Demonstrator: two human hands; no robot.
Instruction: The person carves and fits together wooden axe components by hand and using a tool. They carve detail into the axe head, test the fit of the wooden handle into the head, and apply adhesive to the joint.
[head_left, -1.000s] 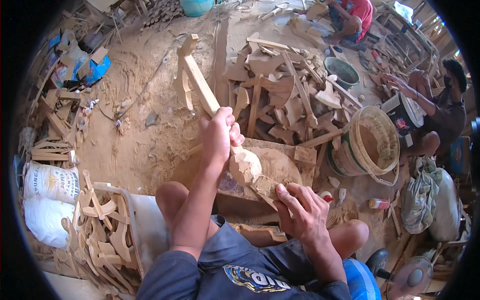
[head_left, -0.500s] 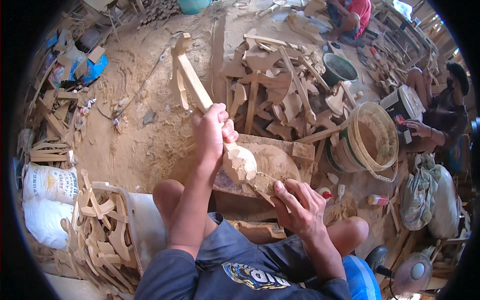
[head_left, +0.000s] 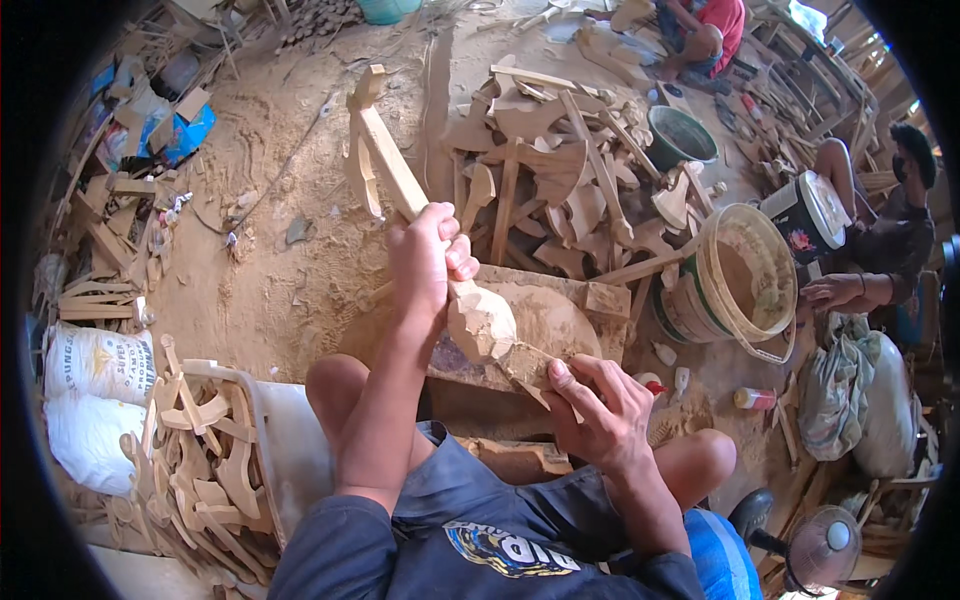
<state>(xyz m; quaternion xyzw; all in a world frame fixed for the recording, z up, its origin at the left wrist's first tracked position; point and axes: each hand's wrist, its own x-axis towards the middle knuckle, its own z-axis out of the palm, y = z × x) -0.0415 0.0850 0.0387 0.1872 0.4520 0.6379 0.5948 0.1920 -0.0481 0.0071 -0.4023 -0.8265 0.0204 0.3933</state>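
My left hand point(head_left: 428, 250) is wrapped round the shaft of a long carved wooden piece point(head_left: 395, 170). Beyond the fist, the shaft rises to a branching, hooked end; on the near side it ends in a rounded, faceted wooden knob point(head_left: 483, 325). My right hand point(head_left: 605, 410) pinches a thin flat strip point(head_left: 524, 384), its tip up against or very close to the knob's lower right side. Whether the strip is wood or metal, I cannot tell. Below the knob lies a dusty wooden block point(head_left: 560, 315), in front of my knees.
Behind the block lies a heap of cut wooden parts point(head_left: 530, 190). To the right stand a dusty bucket point(head_left: 680, 305), a green basin point(head_left: 682, 138) and a seated person point(head_left: 895, 235). A fan point(head_left: 825, 545) is at lower right; more wooden pieces point(head_left: 215, 470) fill a container at left.
My hands, the carved piece and the strip have barely shifted. At right, the seated person's hand has moved down from beside the dark bucket. The fan's head has turned slightly.
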